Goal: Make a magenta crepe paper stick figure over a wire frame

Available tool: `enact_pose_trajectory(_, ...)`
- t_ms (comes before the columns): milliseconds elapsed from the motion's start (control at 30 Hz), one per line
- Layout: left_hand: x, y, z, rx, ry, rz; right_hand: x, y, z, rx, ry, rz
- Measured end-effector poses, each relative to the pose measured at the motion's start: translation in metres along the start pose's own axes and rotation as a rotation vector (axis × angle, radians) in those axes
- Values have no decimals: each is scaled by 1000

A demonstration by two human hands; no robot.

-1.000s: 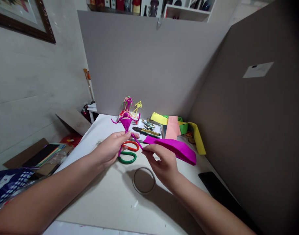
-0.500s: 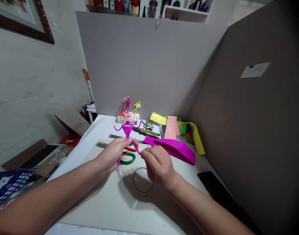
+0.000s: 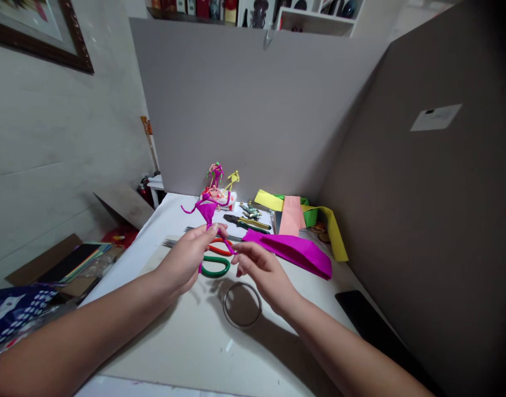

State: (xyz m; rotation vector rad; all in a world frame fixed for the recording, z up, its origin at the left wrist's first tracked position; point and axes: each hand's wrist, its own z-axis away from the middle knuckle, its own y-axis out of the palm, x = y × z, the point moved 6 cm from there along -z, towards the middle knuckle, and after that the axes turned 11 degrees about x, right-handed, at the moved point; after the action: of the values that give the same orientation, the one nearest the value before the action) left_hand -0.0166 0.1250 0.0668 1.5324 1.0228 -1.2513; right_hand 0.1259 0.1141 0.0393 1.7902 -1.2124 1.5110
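Magenta pipe-cleaner figure (image 3: 207, 212) in left hand (image 3: 184, 259) (right hand (image 3: 263, 273) just beside).

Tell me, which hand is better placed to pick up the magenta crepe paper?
Probably the right hand: it is empty and nearer the magenta crepe paper, while the left hand grips the magenta pipe-cleaner figure.

The magenta wire figure (image 3: 207, 212) is seen wrapped in matt, crinkled paper. The folded magenta crepe-paper strip (image 3: 289, 252) is matt and finely creased, as are the yellow crepe-paper strip (image 3: 331, 231) and peach paper strip (image 3: 291, 215). The steel pliers (image 3: 246, 223) have dull metal jaws and smooth yellow-and-black grips. The red-and-green scissors handles (image 3: 216, 267) are glossy plastic. The grey cardboard partition (image 3: 253, 105) is matt and smooth. The dark wooden picture frame (image 3: 37, 33) appears carved and slightly glossy.
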Motion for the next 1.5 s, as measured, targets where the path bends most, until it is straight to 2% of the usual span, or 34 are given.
enact_pose_trajectory(133, 6, 10, 9, -5, 8, -7, -13, 24, 4, 86, 151, -233)
enact_pose_trajectory(267, 21, 32, 17, 101, -64, 11, -16, 41, 9, 95, 193, -383)
enact_pose_trajectory(333, 24, 37, 19, 131, -67, -5, -18, 44, 10, 79, 201, -428)
enact_pose_trajectory(433, 16, 32, 18, 93, 10, -103, -22, 39, 7, 60, 205, -452)
enact_pose_trajectory(600, -7, 9, 14, -32, 164, -350, -10, 2, -6, -73, 146, -366)
enact_pose_trajectory(700, -10, 5, 12, -42, 187, -440, 7, -11, -17, -69, 111, -231)
enact_pose_trajectory(833, -7, -1, 8, -79, 206, -540, 20, -8, -31, -35, 124, -32)
enact_pose_trajectory(967, -2, -15, -3, -177, 186, -662, 14, -3, -52, 0, 149, 129)
enact_pose_trajectory(1067, 2, -27, -10, -251, 151, -758, 5, -22, -81, -48, 171, 231)
enact_pose_trajectory(1300, 23, -36, -23, -290, 128, -983, -28, -112, -187, -303, 228, 376)
enact_pose_trajectory(1400, 34, -37, -30, -294, 148, -1047, -50, -131, -219, -387, 237, 432)
enact_pose_trajectory(1500, 43, -40, -37, -319, 169, -1090, -73, -138, -240, -442, 233, 490)
